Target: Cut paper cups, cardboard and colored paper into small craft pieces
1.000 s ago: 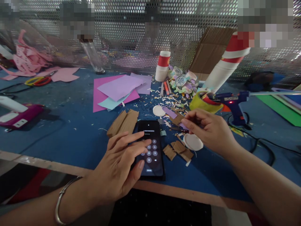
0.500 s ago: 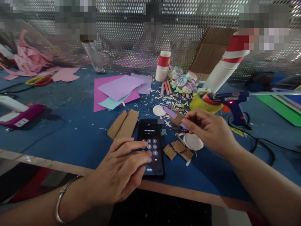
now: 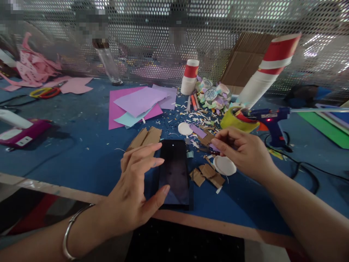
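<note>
Now, left hand (image 3: 133,193): is hovering at the lower centre of the frame with fingers spread apart, gripping nothing; the thumb is lying over the phone (image 3: 176,174) at its lower left edge, contact unclear.
phone: is lying flat on the table (image 3: 81,153) with a dark screen, lower centre, close to the front edge.
right hand (image 3: 242,153): is pinching its fingertips together on a purple scrap (image 3: 215,147), right of centre.
white disc (image 3: 225,165): is lying just below the right hand, beside the cardboard bits (image 3: 207,174).
glue gun (image 3: 269,118): is standing behind the right hand, its red light glowing, next to the yellow tape roll (image 3: 236,120).
paper sheets (image 3: 136,103): are lying overlapped, upper centre-left.
</note>
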`<state>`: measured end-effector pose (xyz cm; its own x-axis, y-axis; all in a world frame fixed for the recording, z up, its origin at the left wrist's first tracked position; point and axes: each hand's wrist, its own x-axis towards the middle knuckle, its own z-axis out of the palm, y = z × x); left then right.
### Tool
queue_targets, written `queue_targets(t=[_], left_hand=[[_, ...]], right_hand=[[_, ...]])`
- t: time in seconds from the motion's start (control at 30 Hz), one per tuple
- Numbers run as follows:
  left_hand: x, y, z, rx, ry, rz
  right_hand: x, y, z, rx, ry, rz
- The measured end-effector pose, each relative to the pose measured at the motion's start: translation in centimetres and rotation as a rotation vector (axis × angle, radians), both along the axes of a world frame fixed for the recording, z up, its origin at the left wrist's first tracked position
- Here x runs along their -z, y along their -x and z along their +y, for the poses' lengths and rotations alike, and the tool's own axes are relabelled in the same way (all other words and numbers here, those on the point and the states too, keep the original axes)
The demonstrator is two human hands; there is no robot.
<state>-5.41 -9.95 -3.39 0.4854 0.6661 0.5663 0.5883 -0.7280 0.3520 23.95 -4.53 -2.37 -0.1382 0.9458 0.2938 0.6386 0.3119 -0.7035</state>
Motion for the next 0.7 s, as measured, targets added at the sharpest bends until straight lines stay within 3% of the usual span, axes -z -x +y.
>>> queue_targets(t=[0.3, 0.7], left_hand=[[0.2, 0.2, 0.2, 0.017, 0.099, 0.04], [1.1, -0.4, -1.3, -0.086, -0.027, 0.197]], right_hand=[[0.3, -0.3, 0.1, -0.002, 0.004, -0.024], [0.3, -0.2, 0.1, -0.005, 0.017, -0.028]])
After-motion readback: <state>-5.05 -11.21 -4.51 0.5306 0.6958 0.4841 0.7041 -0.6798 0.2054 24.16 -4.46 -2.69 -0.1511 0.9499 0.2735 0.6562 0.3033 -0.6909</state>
